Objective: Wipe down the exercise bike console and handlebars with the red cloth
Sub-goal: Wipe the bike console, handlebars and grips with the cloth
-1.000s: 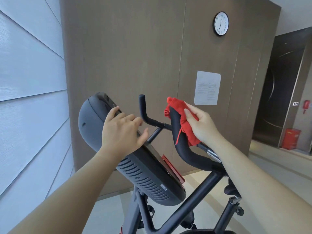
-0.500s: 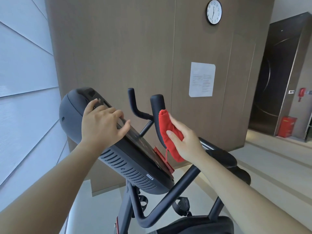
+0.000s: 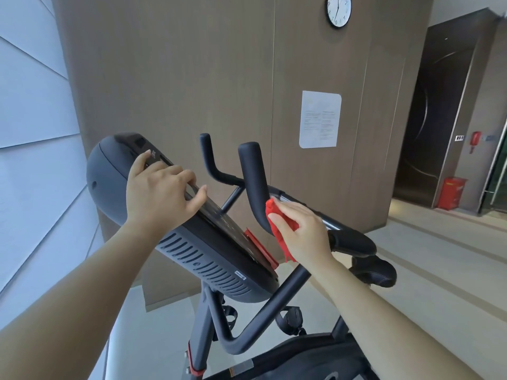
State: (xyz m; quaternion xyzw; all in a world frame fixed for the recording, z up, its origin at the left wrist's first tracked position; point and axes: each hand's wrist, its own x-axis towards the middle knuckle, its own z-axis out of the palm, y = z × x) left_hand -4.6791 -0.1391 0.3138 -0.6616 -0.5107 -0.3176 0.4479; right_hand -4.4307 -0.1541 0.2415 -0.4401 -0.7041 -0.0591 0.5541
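One cloth point(image 3: 277, 229) is clamped by the right hand point(image 3: 303, 233) against the nearer of two handlebars point(image 3: 253, 182). One console point(image 3: 192, 242) is steadied at its upper edge by the open left hand point(image 3: 159, 196). One clock point(image 3: 338, 10) and one paper point(image 3: 319, 119) are seen on the brown wall point(image 3: 178, 78).

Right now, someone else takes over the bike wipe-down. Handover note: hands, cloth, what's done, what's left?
Left hand: flat on the top edge of the console, bracing it, holding nothing.
Right hand: closed on the red cloth, pressing it against the lower bend of the near handlebar horn.
Done: can't confirm any surface as clean from this frame; the cloth is low on the near horn.
Left: the far horn, the side grip, the console face. The cloth is nowhere near those.
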